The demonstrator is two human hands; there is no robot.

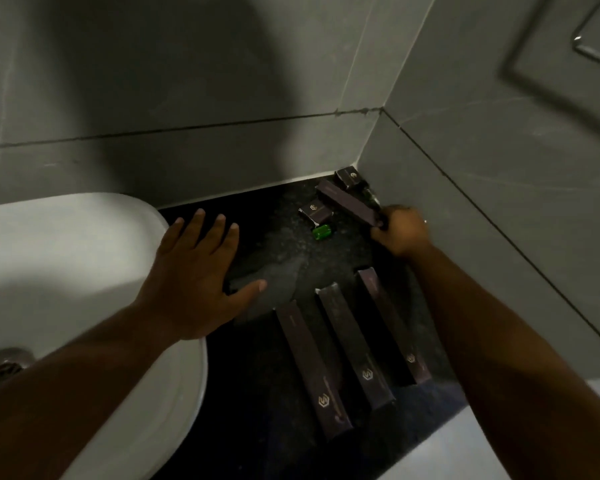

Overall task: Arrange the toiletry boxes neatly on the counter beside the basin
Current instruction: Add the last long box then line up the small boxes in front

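While the left hand rests flat and spread at the basin rim, the right hand grips one long dark toiletry box near the corner. Recommended: lay it parallel beside the three aligned boxes, ends flush, evenly spaced.

**Bare arms, one ring**

Both forearms come into view uncovered from the bottom edge up, with no sleeve, cuff, watch or strap showing on either. The left hand is bare, its short, rounded nails catching a little light at the fingertips. The right hand wears the only adornment I can make out: a thin, pale band glinting on one finger, too small to say more.
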